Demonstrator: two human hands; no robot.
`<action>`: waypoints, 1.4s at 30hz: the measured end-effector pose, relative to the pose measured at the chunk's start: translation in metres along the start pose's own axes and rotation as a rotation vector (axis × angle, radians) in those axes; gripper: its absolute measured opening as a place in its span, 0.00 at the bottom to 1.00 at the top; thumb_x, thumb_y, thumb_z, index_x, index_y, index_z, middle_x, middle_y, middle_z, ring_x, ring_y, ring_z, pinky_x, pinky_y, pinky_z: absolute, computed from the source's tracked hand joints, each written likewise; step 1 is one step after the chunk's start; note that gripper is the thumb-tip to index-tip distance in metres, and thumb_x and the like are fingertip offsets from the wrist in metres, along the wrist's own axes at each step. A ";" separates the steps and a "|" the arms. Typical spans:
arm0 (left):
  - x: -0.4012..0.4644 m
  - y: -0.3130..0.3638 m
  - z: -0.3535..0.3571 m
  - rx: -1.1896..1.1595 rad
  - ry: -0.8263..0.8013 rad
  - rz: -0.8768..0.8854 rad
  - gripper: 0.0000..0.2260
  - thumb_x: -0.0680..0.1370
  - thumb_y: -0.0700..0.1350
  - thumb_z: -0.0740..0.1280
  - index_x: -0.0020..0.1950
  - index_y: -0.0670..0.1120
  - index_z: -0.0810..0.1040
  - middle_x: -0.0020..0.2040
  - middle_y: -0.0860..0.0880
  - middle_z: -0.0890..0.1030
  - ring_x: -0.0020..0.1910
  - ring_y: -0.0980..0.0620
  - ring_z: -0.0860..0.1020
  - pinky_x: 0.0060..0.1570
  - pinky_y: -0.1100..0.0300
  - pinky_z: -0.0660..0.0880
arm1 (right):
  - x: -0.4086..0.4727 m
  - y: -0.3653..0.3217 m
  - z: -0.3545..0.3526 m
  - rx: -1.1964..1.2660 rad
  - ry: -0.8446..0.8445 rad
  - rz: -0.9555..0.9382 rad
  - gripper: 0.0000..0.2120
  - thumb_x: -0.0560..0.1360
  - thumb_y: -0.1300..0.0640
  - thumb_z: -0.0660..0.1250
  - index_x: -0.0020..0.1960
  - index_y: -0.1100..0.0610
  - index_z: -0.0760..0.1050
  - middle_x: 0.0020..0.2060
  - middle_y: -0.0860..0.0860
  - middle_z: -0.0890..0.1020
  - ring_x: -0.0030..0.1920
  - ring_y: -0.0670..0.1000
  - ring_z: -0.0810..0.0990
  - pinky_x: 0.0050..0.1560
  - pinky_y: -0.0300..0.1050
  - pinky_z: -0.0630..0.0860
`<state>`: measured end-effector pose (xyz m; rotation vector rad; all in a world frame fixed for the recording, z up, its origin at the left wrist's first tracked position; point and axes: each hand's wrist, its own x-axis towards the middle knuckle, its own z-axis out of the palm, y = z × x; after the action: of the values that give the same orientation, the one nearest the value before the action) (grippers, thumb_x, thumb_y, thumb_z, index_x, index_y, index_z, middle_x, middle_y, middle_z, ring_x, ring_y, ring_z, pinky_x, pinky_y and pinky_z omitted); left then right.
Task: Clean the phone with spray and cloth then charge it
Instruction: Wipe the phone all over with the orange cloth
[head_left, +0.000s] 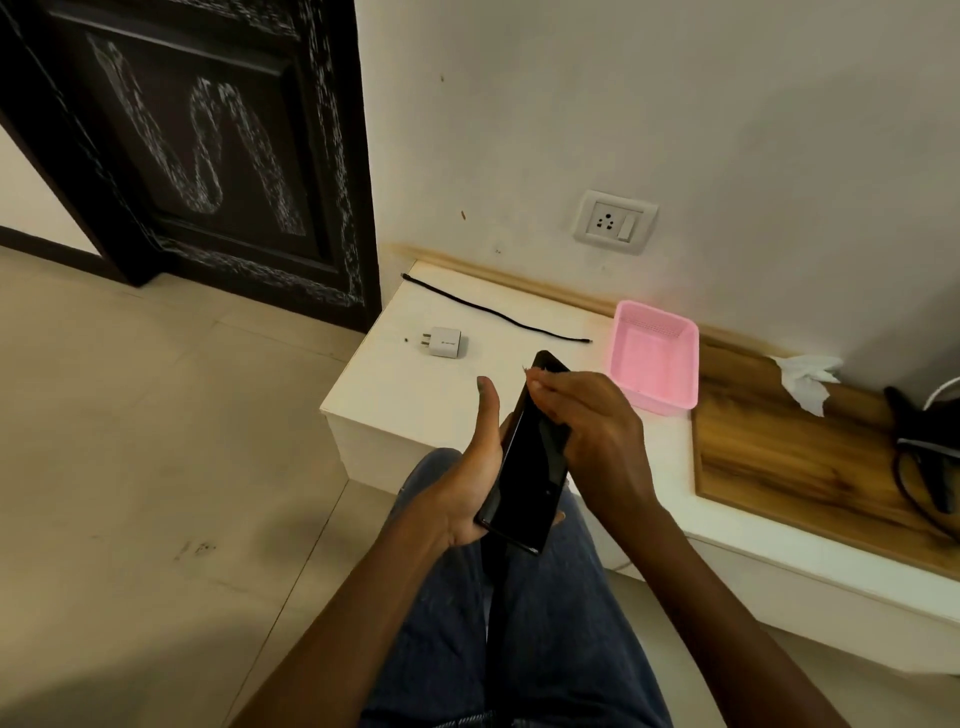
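Lower centre of frame | left hand (470, 475) cradles phone (524, 457) from beneath, steadying it | right hand (587, 421) grip clamped on its upper edge, cloth indiscernible | charger (445, 341), cable (493, 310) staged on tabletop (395, 395) below socket (614, 222).

Black phone (524, 467), pink basket (655, 358), white charger (444, 341), black cable (493, 312), dark door (208, 145)

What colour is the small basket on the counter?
Pink; the basket shows clearly in the head view, beside the wall.

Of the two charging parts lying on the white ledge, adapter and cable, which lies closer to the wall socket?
The black cable: it stretches along the ledge's back, ending below the wall socket. The white adapter lies nearer the front edge.
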<state>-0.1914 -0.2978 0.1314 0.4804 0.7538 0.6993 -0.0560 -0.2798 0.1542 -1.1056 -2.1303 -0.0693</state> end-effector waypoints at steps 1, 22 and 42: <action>0.000 0.001 0.002 0.013 -0.005 -0.006 0.45 0.61 0.78 0.51 0.66 0.50 0.75 0.59 0.37 0.79 0.58 0.38 0.77 0.59 0.39 0.73 | 0.005 0.004 -0.001 -0.005 0.021 0.011 0.15 0.66 0.67 0.74 0.52 0.67 0.80 0.50 0.61 0.83 0.50 0.61 0.82 0.49 0.55 0.80; -0.005 0.009 -0.010 0.064 -0.032 0.083 0.48 0.59 0.78 0.53 0.70 0.49 0.71 0.60 0.38 0.78 0.57 0.41 0.77 0.56 0.43 0.75 | 0.003 0.028 -0.003 -0.079 0.049 0.097 0.18 0.64 0.79 0.70 0.53 0.68 0.80 0.48 0.62 0.83 0.48 0.61 0.82 0.55 0.51 0.74; -0.005 0.009 -0.013 0.005 -0.069 0.095 0.45 0.60 0.78 0.54 0.64 0.49 0.77 0.61 0.36 0.78 0.56 0.41 0.79 0.59 0.43 0.75 | 0.012 0.029 -0.002 -0.104 0.003 0.065 0.18 0.65 0.76 0.72 0.54 0.66 0.80 0.50 0.60 0.83 0.50 0.60 0.82 0.55 0.49 0.75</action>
<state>-0.2069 -0.2935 0.1305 0.5456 0.6711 0.7657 -0.0385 -0.2542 0.1559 -1.2333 -2.1063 -0.1533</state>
